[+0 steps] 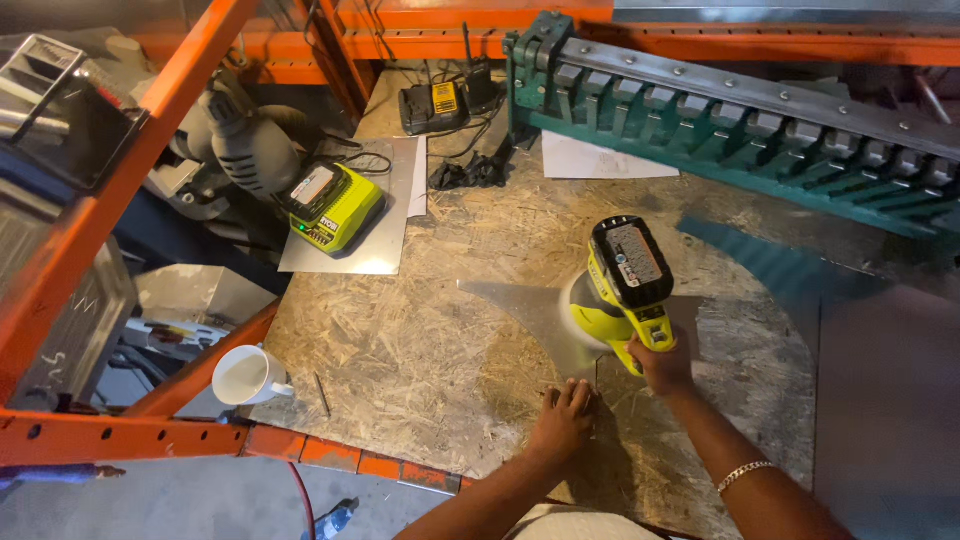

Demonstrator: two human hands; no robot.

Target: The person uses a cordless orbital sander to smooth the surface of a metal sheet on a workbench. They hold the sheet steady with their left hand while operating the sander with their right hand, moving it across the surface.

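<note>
Right hand (662,366) is wrapped tight around the rear grip of a lime-green cordless sander (618,292), battery pack up top, its round pad sitting down on a sheet of metal (530,310) just left of centre in the scene. The wrist behind it carries a pale chain bracelet (745,474). Left hand (563,422) is down flat, fingers spread and open, pressing on the near edge of that same sheet, just near and left of the sander; it grips nothing. The sheet lies flat on the chipboard surface (400,350), and the part under the pad looks blurred, so its exact outline there is hard to read.

Moving outward: to the right, a larger grey sheet (880,400) covers the near right of the surface. Far right, a long green and steel bending brake (740,110) runs along the back, with a white paper (600,160) lying just in front of its left end. Far left of that, a black and yellow charger (432,106) with cables. Coming nearer on the left, a lime-green battery charger (333,207) rests on a small metal plate (375,245), with a grey drill-like tool (245,140) beside it off the surface's edge. Near left corner: a white mug (247,375), and a thin dark nail or pencil (322,395) just right of it, too small to tell which. Orange rack beams (110,195) frame the left and far sides.
</note>
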